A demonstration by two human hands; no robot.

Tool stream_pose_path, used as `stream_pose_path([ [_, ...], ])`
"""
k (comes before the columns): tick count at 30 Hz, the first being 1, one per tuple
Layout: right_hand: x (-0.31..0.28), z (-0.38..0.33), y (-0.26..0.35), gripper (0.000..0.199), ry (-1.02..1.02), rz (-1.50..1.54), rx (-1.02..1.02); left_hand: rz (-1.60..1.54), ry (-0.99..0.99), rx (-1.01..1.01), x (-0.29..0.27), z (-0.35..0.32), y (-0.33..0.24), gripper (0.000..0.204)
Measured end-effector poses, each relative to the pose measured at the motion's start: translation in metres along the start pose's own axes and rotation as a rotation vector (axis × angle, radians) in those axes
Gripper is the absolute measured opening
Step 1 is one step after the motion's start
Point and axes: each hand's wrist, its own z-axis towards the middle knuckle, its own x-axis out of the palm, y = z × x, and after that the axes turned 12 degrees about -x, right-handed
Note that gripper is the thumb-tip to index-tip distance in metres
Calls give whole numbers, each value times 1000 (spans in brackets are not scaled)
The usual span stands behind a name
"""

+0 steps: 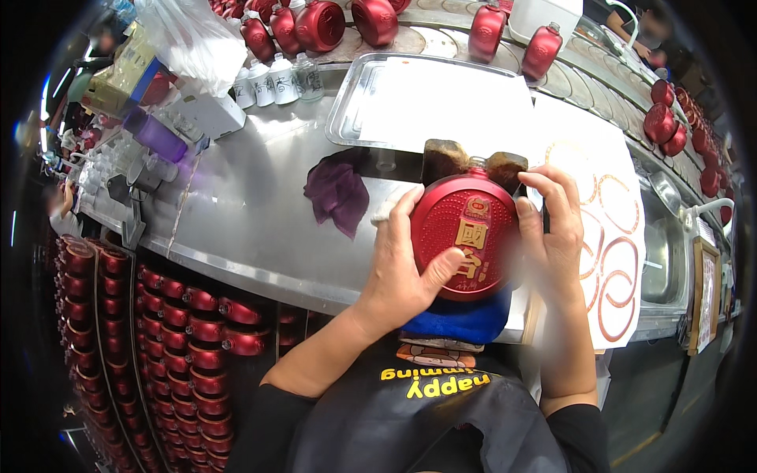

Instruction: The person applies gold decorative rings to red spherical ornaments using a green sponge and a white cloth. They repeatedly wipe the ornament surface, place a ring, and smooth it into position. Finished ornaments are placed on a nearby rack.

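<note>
A round, flat red bottle (465,236) with raised gold characters rests with its short neck between two worn brown blocks (445,161). My left hand (402,272) grips its left side, thumb pressed on the front face and fingers along the rim. At the bottle's upper right is my right hand (556,225), its thumb and bent fingers apart, with nothing visible between them. Its fingertips are close to the right-hand block (505,169). A blue cloth pad (465,317) lies under the bottle's lower edge.
A purple cloth (337,193) lies left on the steel bench. Behind is a clear tray (341,118) with white paper. Right, a white sheet (615,264) carries reddish curved strips. Small white bottles (281,79) stand at the back left; red bottles (319,25) line the conveyor.
</note>
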Motion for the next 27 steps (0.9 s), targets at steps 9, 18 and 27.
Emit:
stream_pose_path([
  [9, 9, -35, 1, 49, 94, 124, 157, 164, 47, -74, -2, 41, -14, 67],
  [18, 9, -36, 0, 49, 115, 95, 152, 156, 56, -87, -2, 42, -14, 62],
  [27, 9, -36, -3, 51, 116, 85, 120, 158, 19, -37, 1, 46, -14, 60],
])
